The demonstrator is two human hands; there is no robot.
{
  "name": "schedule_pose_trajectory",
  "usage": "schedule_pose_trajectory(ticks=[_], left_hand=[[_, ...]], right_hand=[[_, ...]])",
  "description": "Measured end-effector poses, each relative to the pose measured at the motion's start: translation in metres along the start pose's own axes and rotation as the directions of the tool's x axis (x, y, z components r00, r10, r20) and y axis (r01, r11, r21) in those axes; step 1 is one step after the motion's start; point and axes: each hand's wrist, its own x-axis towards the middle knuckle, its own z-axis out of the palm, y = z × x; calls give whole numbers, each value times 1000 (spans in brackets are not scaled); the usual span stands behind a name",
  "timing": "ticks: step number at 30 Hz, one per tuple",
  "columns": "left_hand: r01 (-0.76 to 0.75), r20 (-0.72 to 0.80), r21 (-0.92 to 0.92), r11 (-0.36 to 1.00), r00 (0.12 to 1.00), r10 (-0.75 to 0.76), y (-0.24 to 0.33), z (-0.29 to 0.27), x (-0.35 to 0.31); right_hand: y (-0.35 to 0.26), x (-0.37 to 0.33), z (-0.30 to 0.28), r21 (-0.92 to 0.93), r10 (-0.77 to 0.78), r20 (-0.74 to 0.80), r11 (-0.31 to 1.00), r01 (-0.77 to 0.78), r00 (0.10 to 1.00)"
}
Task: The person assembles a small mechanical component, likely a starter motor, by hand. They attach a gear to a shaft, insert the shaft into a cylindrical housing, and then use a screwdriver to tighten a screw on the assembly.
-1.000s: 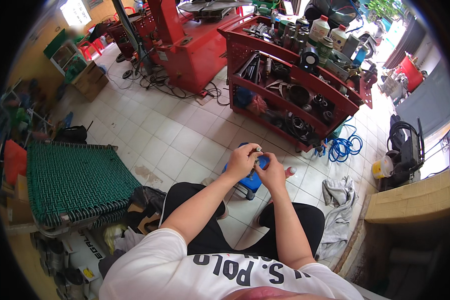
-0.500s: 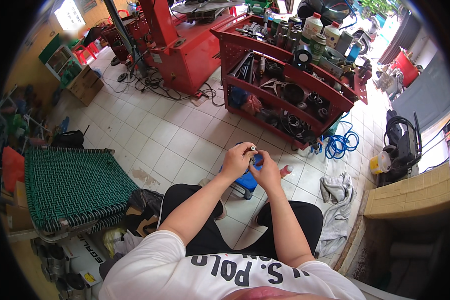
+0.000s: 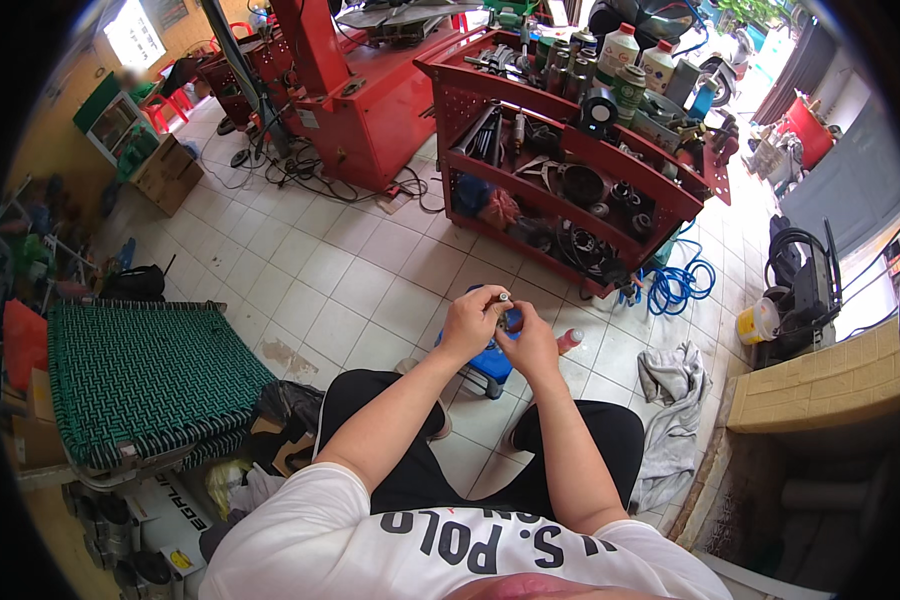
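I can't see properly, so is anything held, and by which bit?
A small pale-ended thing, held by the left grip just below its pale end; whether the right grip holds it too is unclear.

Blu stool (image 3: 492, 364), red cart (image 3: 625, 162), grn/blk woven webbing (image 3: 155, 365), lt-gry cloth (image 3: 672, 395), wht tee (image 3: 320, 530)

From the near side of the blue stool (image 3: 492, 364), the left forearm (image 3: 400, 405) and right forearm (image 3: 573, 425) converge above it. The left hand (image 3: 468, 325) is over its left part, back upward, fingers curled inward. The right hand (image 3: 529, 346) is over its right part, fingers bent toward the left hand's. Both knees (image 3: 615, 430) spread on the stool's near side.
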Motion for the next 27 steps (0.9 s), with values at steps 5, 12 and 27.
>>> schedule_pose_trajectory(ticks=[5, 12, 27], left_hand=[[-13, -16, -11, 1000, 1000, 13, -1, 0, 0], [-12, 0, -38, 999, 1000, 12, 1, 2, 1], [11, -65, -39, 999, 998, -14, -8, -2, 5]], right_hand=[[-13, 0, -9, -5, 116, 93, 993, -116, 989], [13, 3, 10, 25, -205, -163, 977, 212, 965], [-4, 0, 6, 524, 190, 243, 800, -293, 951]])
